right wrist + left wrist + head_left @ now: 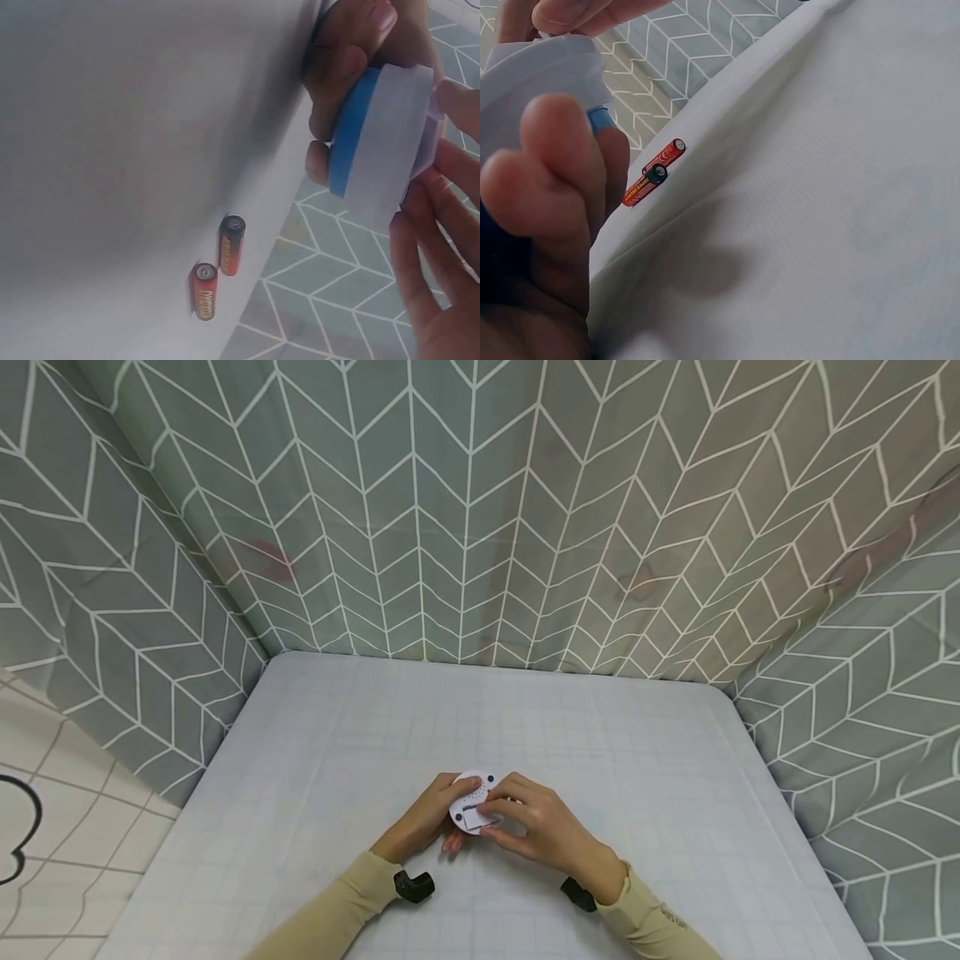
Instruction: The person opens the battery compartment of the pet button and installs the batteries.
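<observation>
My left hand (431, 810) grips a round white device (468, 787), its thumb on the perforated face and its fingers round the back. In the right wrist view a blue layer (355, 124) shows on the far side of the white casing (390, 139). My right hand (542, 822) pinches a small white battery cover (474, 817) at the device's lower part. Seen from the right wrist, the cover (429, 142) stands tilted out from the casing between thumb and fingers. The inside of the compartment is hidden.
Two red and black batteries, one (231, 246) just beyond the other (204, 292), lie close together on the white-covered table (360, 718) beside the hands. Patterned grey curtains (465, 527) enclose the table's back and sides. Each wrist wears a black camera mount (414, 887).
</observation>
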Motion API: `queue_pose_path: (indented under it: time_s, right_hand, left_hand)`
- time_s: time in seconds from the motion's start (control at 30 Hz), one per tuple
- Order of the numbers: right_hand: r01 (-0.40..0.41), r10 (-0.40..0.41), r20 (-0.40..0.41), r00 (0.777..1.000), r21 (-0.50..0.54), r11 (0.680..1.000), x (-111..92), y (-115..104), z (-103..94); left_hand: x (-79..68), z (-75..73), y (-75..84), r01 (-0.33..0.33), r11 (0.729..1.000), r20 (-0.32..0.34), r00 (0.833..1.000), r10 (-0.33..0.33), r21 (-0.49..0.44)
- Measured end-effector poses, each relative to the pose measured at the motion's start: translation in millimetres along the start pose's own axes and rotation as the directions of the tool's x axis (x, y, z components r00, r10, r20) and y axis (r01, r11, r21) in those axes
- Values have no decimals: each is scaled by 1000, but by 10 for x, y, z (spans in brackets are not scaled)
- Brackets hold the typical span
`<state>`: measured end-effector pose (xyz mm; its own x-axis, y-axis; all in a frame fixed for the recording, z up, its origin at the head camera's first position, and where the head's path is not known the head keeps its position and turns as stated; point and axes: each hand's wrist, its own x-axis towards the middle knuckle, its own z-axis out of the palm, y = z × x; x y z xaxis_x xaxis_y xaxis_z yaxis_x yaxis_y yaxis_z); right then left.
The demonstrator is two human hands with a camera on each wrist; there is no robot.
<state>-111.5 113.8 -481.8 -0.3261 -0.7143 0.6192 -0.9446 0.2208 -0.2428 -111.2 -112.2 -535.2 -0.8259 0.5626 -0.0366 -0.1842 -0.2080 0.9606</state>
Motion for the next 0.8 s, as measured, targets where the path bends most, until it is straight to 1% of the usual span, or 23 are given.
queue_pose_path:
  time_s: [0.2,0.37,0.53,0.8]
  right_hand:
    - [-96,95,21,995,60,994,-22,7,4]
    - [-144,141,30,990,94,985,-38,15,3]
    - [-174,171,33,985,115,978,-58,23,7]
    - [-180,182,3,983,157,971,-88,51,14]
  left_hand:
    - [-1,2,0,-7,1000,8,1000,7,-5]
    - [1,-2,-10,-5,1000,6,1000,5,-3]
    - [-2,-4,-17,-6,1000,1,1000,6,-5]
    - [18,6,-32,-5,1000,-3,1000,5,-5]
